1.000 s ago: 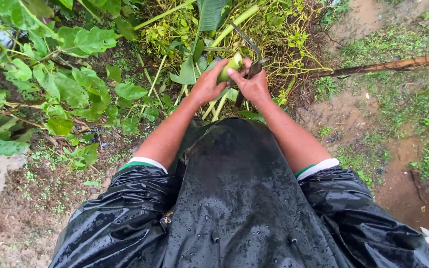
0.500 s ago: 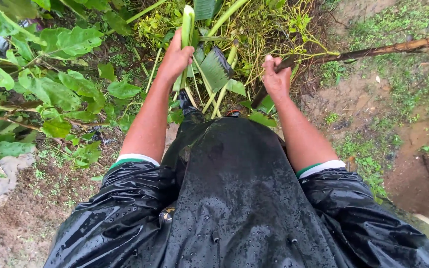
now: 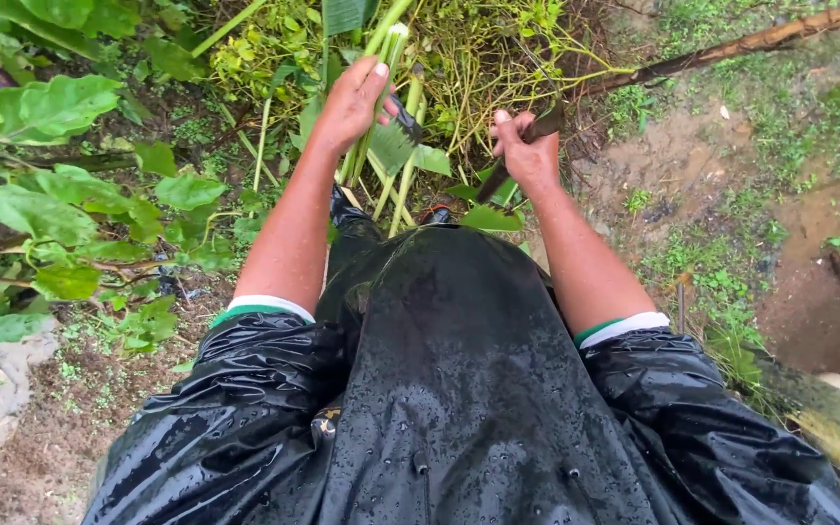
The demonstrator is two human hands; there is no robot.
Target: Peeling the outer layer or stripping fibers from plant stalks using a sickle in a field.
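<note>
While gripping a pale green cut stalk [image 3: 388, 73] up far left of centre, left hand [image 3: 350, 102] wrapped around it, fingers curled shut, thumb out toward the right. Stalk smooth, tubular, whitish flat cut end on top, rising from a clump of thin green stems [image 3: 381, 185] on the ground just beyond the knees. Right hand [image 3: 529, 156] closed tight on the dark handle of a knife [image 3: 522, 156], blade dull grey, narrow, angled down-left toward the stem clump; tip partly hidden behind a leaf. Both forearms bare, stretched forward, left raised higher and farther than right. Black raincoat [image 3: 459, 408] glossy, beaded with water drops, sleeves pushed up, white-green cuffs showing. Broad flat green leaves [image 3: 51, 204] at left, matte and wet. Brown rough fallen branch [image 3: 751, 44] far right, lying slantwise. Muddy bare soil [image 3: 809, 282] and low weeds at right, near side.
</note>
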